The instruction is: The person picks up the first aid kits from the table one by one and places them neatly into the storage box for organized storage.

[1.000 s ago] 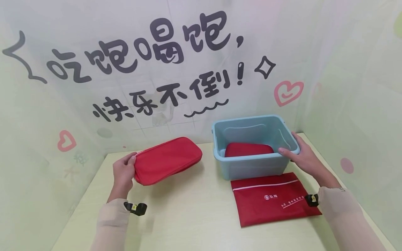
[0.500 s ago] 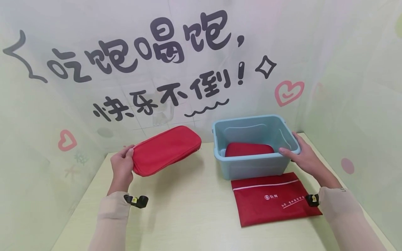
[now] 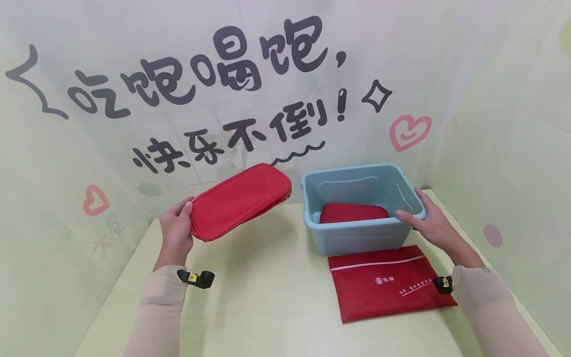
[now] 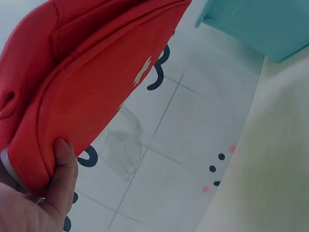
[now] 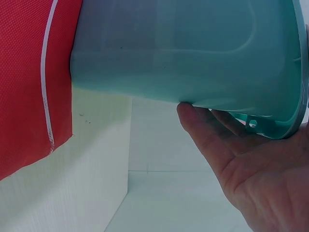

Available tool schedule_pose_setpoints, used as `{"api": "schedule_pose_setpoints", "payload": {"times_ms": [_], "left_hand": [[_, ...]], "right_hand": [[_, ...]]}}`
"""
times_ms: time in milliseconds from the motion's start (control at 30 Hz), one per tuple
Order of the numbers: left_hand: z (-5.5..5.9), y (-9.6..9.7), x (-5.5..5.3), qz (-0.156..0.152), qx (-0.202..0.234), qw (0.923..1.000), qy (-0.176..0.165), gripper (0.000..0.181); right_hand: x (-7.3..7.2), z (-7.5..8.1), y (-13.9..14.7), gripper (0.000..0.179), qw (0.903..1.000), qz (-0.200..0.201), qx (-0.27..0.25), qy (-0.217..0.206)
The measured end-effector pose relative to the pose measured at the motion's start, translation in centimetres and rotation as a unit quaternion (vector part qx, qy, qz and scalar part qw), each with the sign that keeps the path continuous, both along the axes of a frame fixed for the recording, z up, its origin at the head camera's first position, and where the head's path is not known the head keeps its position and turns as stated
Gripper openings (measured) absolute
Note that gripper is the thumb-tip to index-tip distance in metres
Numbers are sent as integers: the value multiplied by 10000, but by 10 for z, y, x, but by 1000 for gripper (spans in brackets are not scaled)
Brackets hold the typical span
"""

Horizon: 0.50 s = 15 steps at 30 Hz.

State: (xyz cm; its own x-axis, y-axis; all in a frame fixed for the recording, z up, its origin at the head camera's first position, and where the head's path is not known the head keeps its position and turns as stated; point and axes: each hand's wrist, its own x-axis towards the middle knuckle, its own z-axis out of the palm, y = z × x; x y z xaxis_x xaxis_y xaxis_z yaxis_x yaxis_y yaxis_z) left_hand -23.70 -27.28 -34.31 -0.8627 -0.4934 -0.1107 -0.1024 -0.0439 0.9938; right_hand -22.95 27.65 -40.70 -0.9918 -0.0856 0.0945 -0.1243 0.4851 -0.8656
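Note:
My left hand (image 3: 176, 225) grips the left end of a red zippered fabric pouch (image 3: 241, 201), thumb on its near face. The pouch is held up off the table, tilted with its right end higher; the left wrist view shows the red pouch (image 4: 91, 82) close up, with white print partly visible. My right hand (image 3: 430, 220) holds the right rim of a light blue plastic bin (image 3: 357, 238), thumb over the edge. In the right wrist view its fingers (image 5: 207, 130) press against the bin's outer side. A second red item (image 3: 352, 212) lies inside the bin, partly hidden by the front wall.
A flat red document bag (image 3: 383, 292) with a white zip and white print lies on the pale table (image 3: 263, 307), in front of the bin. Behind stands a white wall (image 3: 267, 109) with large black lettering; further walls close in both sides.
My left hand has lifted the red pouch higher, its right end rising most and shifting slightly right. The right hand, bin and document bag stay where they were.

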Motion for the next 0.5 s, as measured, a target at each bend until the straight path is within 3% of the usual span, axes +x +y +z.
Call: {"api": "schedule_pose_setpoints", "payload": {"times_ms": [267, 500], "left_hand": [[7, 15, -4, -205, 242, 9995, 32, 43], [11, 31, -8, -339, 116, 9993, 46, 42]], "right_hand": [[0, 0, 0, 102, 10000, -15, 5, -31], [1, 0, 1, 102, 10000, -16, 13, -10]]}}
